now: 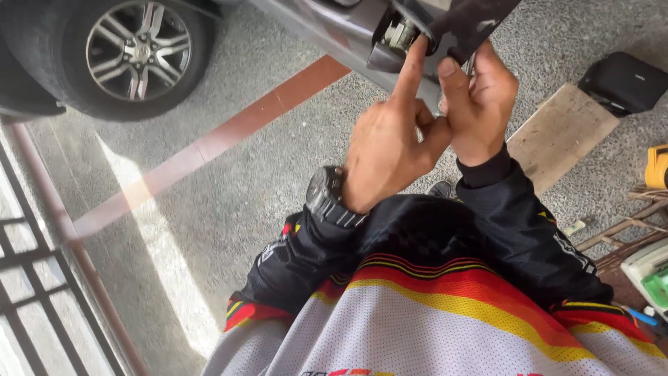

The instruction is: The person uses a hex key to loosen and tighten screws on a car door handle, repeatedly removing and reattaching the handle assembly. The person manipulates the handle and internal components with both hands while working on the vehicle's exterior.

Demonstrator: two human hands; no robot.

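1. A black case (624,82) lies shut on the floor (229,209) at the far right, beside a flat wooden board (560,132); what it holds cannot be seen.
2. At the right edge a white and green box-like thing (650,275) shows only in part, and its contents cannot be told. A yellow tool (657,166) sits just beyond it.
3. The left hand (386,143) is raised, its index finger stretched straight out and its tip touching a small metal fitting (400,33) at the far centre. The other fingers are curled in; it grips nothing.
4. The fitting sits on the underside of a grey vehicle body (334,24), next to a dark panel (473,24) that slants up to the right.
5. The right hand (480,104) is just right of the left hand and touches it at the knuckles. Its thumb points up at the lower edge of the dark panel, fingers folded behind; whether they hold anything cannot be told.
6. A black wristwatch (330,195) is on the left wrist.
7. A car wheel (136,49) with a spoked silver rim stands at the far left, well apart from both hands.
8. A red-brown stripe (209,146) crosses the speckled floor diagonally.
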